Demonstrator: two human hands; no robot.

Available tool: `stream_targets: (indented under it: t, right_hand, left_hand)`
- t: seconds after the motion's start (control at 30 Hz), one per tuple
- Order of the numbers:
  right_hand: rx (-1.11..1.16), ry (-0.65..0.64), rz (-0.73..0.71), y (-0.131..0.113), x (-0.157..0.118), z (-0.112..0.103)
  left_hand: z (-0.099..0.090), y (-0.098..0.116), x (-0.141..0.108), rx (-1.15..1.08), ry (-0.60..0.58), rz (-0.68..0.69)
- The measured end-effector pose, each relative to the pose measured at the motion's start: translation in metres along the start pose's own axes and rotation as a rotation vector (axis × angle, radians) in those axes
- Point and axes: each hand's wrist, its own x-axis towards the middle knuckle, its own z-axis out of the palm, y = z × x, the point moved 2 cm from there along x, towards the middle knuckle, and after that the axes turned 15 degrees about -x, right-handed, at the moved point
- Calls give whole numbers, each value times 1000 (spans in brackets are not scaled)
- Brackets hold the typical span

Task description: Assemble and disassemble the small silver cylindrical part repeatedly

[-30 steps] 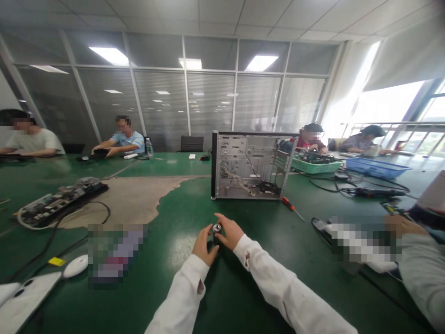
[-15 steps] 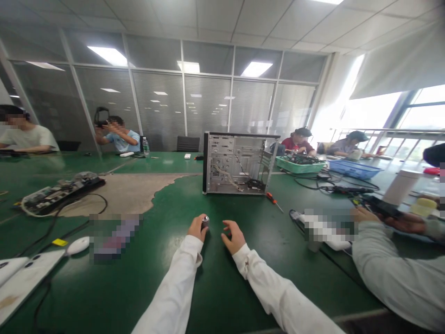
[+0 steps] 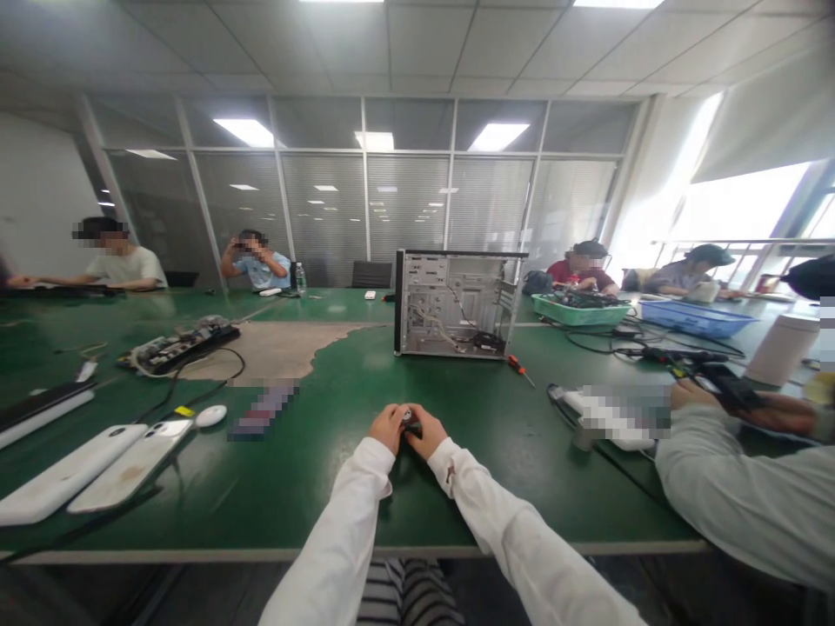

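Close together above the green tabletop, my two hands meet around a small dark cylinder with a shiny silvery top (image 3: 409,416); its exact kind is too small to tell. My left hand (image 3: 387,426) is closed on its left side. From the right, my right hand (image 3: 427,431) curls its fingers against the same piece, and both hands partly hide it. Beyond them stands an open computer case (image 3: 457,304), upright, with its bare metal inside and cables showing. An orange-handled screwdriver (image 3: 517,365) lies beside the case's lower right corner.
Left are a pixelated flat item (image 3: 264,409), a white mouse (image 3: 211,416), white phone-like slabs (image 3: 130,469) and a circuit-board strip (image 3: 189,343). Right are a white power strip (image 3: 613,417), green basket (image 3: 580,311), blue basket (image 3: 695,318) and a co-worker's grey sleeve (image 3: 724,478). Others sit farther off.
My right hand has moved left to meet the left hand and now touches the small cylinder. The camera view has shifted, showing the table's front edge. A co-worker at the back has lowered a headset-like item.
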Motion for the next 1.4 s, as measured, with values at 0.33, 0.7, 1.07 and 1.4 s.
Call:
stream_targets:
  t: [0.33, 0.7, 1.07, 1.4]
  right_hand:
    - [73, 17, 133, 14, 31, 18]
    - [421, -13, 120, 30, 61, 29]
    - [862, -171, 180, 34, 63, 33]
    - [1266, -192, 321, 39, 67, 42]
  left_hand:
    - [-5, -35, 30, -86, 111, -80]
    - [-10, -81, 53, -896, 271, -444]
    - [-14, -69, 54, -1037, 194, -814]
    - [-21, -63, 55, -1153, 153, -925]
